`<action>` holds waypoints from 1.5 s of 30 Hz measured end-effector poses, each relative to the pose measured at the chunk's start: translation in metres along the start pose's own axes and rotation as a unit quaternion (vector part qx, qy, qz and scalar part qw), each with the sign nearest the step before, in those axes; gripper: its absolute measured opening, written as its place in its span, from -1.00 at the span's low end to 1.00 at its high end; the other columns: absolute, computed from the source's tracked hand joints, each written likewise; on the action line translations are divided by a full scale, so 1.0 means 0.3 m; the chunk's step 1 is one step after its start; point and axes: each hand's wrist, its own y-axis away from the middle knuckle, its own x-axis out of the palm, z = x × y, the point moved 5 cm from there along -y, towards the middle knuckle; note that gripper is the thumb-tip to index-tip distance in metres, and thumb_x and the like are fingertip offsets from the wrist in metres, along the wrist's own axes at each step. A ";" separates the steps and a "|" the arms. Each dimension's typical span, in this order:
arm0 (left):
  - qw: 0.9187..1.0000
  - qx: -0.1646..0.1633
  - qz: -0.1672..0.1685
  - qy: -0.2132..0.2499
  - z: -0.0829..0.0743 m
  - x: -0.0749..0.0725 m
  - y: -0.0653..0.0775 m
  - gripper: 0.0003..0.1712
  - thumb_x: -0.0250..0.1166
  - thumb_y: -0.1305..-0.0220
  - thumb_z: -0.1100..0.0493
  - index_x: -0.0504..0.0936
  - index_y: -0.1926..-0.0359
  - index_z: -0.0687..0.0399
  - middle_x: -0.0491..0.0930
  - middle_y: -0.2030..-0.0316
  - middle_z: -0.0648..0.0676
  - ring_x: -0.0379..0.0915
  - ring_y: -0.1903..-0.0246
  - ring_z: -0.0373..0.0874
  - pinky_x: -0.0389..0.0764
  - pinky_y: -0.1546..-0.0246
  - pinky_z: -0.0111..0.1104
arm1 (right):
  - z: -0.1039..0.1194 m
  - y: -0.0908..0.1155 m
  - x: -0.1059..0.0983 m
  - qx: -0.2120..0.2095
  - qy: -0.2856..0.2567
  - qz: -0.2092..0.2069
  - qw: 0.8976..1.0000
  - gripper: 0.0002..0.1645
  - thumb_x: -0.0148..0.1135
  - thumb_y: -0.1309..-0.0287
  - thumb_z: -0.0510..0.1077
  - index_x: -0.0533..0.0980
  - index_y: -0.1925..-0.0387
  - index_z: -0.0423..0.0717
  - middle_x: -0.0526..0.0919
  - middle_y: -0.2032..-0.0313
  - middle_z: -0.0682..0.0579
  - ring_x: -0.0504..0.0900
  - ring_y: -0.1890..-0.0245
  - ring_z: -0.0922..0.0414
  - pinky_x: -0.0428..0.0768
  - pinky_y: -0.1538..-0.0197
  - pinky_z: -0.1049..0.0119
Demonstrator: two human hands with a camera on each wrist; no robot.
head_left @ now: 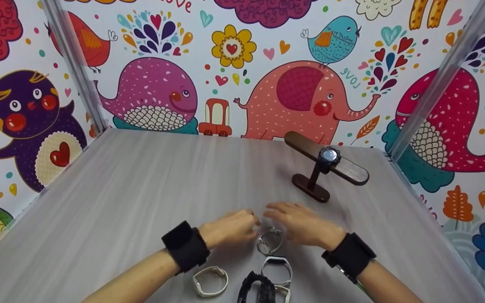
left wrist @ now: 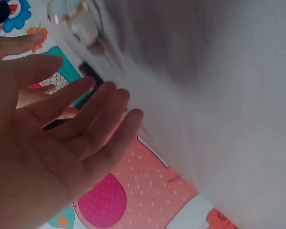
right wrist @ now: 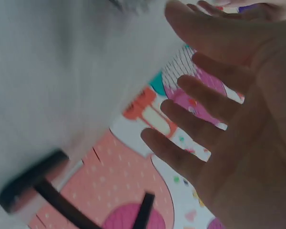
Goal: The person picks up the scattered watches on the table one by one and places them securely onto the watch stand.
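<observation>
From where I stand, the slim silver-toned watch (head_left: 263, 246) sits on the grey table (head_left: 154, 181), its strap closed in a loop, just below and between the two hands. The left hand (head_left: 230, 229) has its fingers loosely bent and apart from the thumb; the right hand (head_left: 304, 223) has its fingers spread. Neither grips anything, and I can't tell whether a fingertip brushes the watch.

I judge it light, small enough for a fingertip pinch. The case should be hard and perhaps slick, its glass the part to spare from a knock; the strap (metal or something softer, I can't tell) probably gives more easily. The safest hold looks to be the case's sides, with the other hand steadying the far part of the loop. A white-banded watch (head_left: 277, 259) lies close by, leaving little finger room there.
</observation>
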 end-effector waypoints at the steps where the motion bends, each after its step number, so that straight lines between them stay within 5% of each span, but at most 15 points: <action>1: 1.000 0.007 0.002 -0.008 -0.006 0.014 0.006 -0.75 0.25 -0.36 0.14 0.71 0.03 0.13 0.68 0.12 0.12 0.59 0.26 -0.16 0.65 0.29 -0.45 | 0.007 -0.004 0.018 -0.008 0.000 0.014 1.000 -0.11 0.50 0.09 -0.28 0.41 -0.35 -0.06 0.42 -0.38 -0.12 0.44 -0.35 -0.15 0.46 -0.30 -0.23; 7: 0.999 0.032 -0.017 -0.025 -0.027 0.049 0.017 -0.83 0.27 -0.34 0.13 0.75 0.30 0.07 0.62 0.34 0.01 0.41 0.43 -0.28 0.50 0.46 -0.47 | 0.034 -0.016 0.072 -0.049 -0.019 0.035 0.998 -0.22 0.56 0.07 -0.12 0.50 -0.26 0.00 0.57 -0.24 0.02 0.58 -0.23 0.01 0.60 -0.21 0.02; 16: 0.997 0.054 -0.044 -0.034 -0.041 0.056 0.013 -0.79 0.28 -0.29 0.21 0.70 0.49 0.13 0.60 0.42 0.02 0.33 0.53 -0.30 0.42 0.55 -0.52 | 0.038 -0.018 0.080 -0.056 -0.091 0.028 0.994 -0.48 0.45 0.17 -0.37 0.63 0.06 -0.04 0.67 0.07 0.05 0.65 0.07 0.16 0.64 -0.03 0.34; 24: 0.998 0.054 -0.037 -0.008 -0.050 0.033 0.017 -0.80 0.23 -0.32 0.22 0.70 0.44 0.12 0.60 0.48 -0.01 0.29 0.54 -0.33 0.40 0.53 -0.53 | 0.018 -0.004 0.079 -0.051 -0.147 -0.007 0.988 -0.51 0.37 0.04 -0.39 0.63 0.00 -0.07 0.67 0.11 0.00 0.67 0.13 0.12 0.65 0.03 0.36; 30: 0.996 0.031 -0.055 0.063 -0.061 -0.045 0.022 -0.76 0.18 -0.42 0.20 0.76 0.13 0.19 0.74 0.27 0.08 0.45 0.49 -0.35 0.51 0.46 -0.58 | -0.024 0.015 0.035 -0.032 -0.219 -0.079 0.972 -0.45 0.35 -0.02 -0.40 0.57 -0.11 -0.10 0.64 -0.03 -0.02 0.65 -0.02 0.01 0.69 -0.06 0.20; 35: 0.980 0.045 -0.157 0.114 -0.101 -0.145 0.046 -0.63 0.21 -0.44 0.16 0.60 -0.18 0.21 0.68 0.01 0.17 0.65 0.09 -0.07 0.69 0.06 -0.29 | -0.050 0.038 -0.050 0.003 -0.309 -0.191 0.932 -0.44 0.41 -0.11 -0.35 0.54 -0.17 -0.08 0.62 -0.09 -0.06 0.60 -0.13 0.12 0.70 -0.08 0.22; 42: 0.932 0.152 -0.279 0.174 -0.174 -0.233 0.067 -0.30 0.40 -0.28 0.17 0.39 -0.38 0.21 0.45 -0.22 0.22 0.52 -0.14 -0.03 0.61 -0.16 -0.26 | -0.027 0.064 -0.159 -0.004 -0.421 -0.346 0.838 -0.38 0.35 -0.06 -0.51 0.44 -0.21 -0.40 0.57 -0.13 0.10 0.56 -0.20 0.31 0.66 -0.10 0.36; 45: 0.911 0.193 -0.320 0.175 -0.200 -0.255 0.069 -0.26 0.45 -0.22 0.17 0.40 -0.37 0.24 0.42 -0.24 0.23 0.47 -0.22 0.00 0.54 -0.27 -0.27 | -0.002 0.075 -0.195 -0.037 -0.442 -0.372 0.815 -0.36 0.28 -0.03 -0.61 0.38 -0.20 -0.53 0.55 -0.15 0.21 0.57 -0.19 0.31 0.65 -0.11 0.40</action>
